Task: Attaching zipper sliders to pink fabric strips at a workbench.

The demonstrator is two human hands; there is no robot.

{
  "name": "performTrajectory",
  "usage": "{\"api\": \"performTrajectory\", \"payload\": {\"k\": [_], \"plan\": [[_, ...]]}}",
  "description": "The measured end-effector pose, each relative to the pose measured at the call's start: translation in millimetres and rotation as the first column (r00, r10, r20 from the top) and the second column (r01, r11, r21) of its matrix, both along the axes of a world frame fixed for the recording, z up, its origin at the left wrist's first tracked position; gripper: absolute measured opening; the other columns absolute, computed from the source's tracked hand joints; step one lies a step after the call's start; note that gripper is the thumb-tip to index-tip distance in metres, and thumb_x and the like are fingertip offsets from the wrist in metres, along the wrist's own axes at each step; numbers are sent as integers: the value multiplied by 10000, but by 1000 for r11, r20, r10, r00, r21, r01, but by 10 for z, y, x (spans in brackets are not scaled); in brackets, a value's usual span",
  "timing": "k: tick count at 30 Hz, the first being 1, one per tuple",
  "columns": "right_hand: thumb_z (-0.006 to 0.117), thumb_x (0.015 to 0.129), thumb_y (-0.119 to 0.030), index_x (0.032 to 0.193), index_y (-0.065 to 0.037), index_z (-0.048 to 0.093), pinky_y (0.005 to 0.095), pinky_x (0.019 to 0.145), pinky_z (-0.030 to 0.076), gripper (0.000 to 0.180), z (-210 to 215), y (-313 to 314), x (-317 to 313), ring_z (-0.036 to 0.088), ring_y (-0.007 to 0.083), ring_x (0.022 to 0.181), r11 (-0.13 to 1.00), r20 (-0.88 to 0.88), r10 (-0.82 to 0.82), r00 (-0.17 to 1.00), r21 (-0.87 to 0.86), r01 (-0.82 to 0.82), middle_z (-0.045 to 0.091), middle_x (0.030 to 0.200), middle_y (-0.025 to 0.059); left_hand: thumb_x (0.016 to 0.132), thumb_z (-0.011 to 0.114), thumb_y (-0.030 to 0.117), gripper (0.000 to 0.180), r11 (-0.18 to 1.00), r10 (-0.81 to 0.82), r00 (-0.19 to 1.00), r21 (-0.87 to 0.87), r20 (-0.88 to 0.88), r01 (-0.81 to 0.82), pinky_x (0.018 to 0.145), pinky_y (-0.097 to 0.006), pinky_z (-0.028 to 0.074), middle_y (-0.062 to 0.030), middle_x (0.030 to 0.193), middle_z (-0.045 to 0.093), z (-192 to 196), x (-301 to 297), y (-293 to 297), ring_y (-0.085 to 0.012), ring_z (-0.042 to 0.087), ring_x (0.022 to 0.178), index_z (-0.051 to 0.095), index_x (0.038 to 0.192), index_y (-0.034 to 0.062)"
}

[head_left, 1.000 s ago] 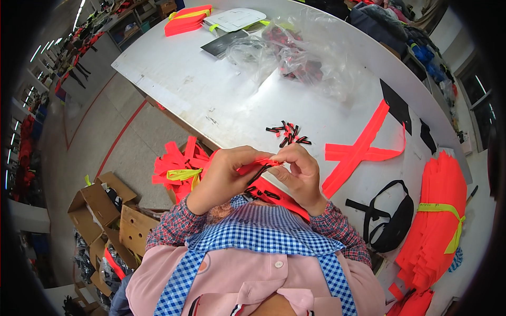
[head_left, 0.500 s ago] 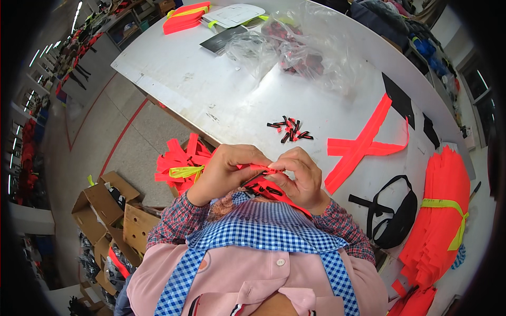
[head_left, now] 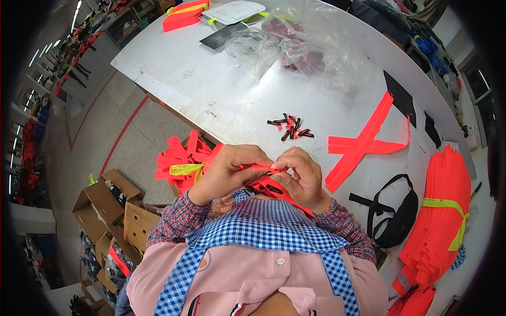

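Observation:
My left hand (head_left: pixel 232 167) and my right hand (head_left: pixel 300 176) meet above my lap, both closed in a pinch. Between their fingertips is a bright orange zipper tape (head_left: pixel 289 197), its lower part slanting down under the right hand. The thumbs and fingers hide most of its end and anything small at it. Just below the fingers, several small black zipper pulls (head_left: pixel 273 188) lie against orange material. More black-and-red zipper pulls (head_left: pixel 290 127) are heaped on the white table beyond my hands.
Two long orange strips (head_left: pixel 358 142) cross on the table (head_left: pixel 221 89) at right. A black strapped pouch (head_left: pixel 398 224) and a tied orange bundle (head_left: pixel 443 210) lie nearer. Clear plastic bags (head_left: pixel 316 52) sit at the back. Another bundle (head_left: pixel 182 158) and cardboard boxes (head_left: pixel 108 197) stand left.
My hands stay in nearly the same place, with only slight finger movement at the orange tape. The things on the table have not moved.

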State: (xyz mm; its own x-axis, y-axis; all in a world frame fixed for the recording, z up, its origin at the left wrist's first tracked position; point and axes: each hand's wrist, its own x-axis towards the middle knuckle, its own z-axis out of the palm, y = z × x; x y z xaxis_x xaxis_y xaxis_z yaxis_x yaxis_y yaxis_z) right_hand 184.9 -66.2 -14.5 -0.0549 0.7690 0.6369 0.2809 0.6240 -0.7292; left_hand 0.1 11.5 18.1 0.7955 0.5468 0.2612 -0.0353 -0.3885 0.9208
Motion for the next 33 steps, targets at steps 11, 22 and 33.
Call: {"api": "performTrajectory", "payload": {"k": [11, 22, 33], "plan": [[730, 803, -92, 937, -34, 626, 283, 617, 488, 179, 2, -12, 4, 591, 183, 732, 999, 25, -34, 999, 6, 34, 599, 850, 78, 794, 640, -48, 169, 998, 54, 998, 12, 34, -55, 704, -281, 491, -101, 863, 669, -77, 23, -39, -205, 640, 800, 671, 955, -4], [736, 806, -93, 926, -46, 624, 282, 608, 485, 171, -19, 28, 10, 596, 189, 718, 998, 50, -12, 999, 61, 9, 602, 820, 75, 792, 640, -45, 169, 997, 76, 997, 4, 18, -76, 704, -285, 499, -82, 861, 675, -28, -4, -54, -194, 644, 804, 676, 951, -4], [712, 829, -67, 953, -42, 561, 275, 576, 472, 197, -191, 6, -23, 591, 173, 690, 992, -124, 122, 985, 7, -122, 592, 798, 98, 817, 611, -44, 171, 993, -12, 1000, -118, 27, 15, 702, -266, 487, -83, 877, 664, -137, 10, -71, -160, 624, 800, 679, 970, -5]]}}
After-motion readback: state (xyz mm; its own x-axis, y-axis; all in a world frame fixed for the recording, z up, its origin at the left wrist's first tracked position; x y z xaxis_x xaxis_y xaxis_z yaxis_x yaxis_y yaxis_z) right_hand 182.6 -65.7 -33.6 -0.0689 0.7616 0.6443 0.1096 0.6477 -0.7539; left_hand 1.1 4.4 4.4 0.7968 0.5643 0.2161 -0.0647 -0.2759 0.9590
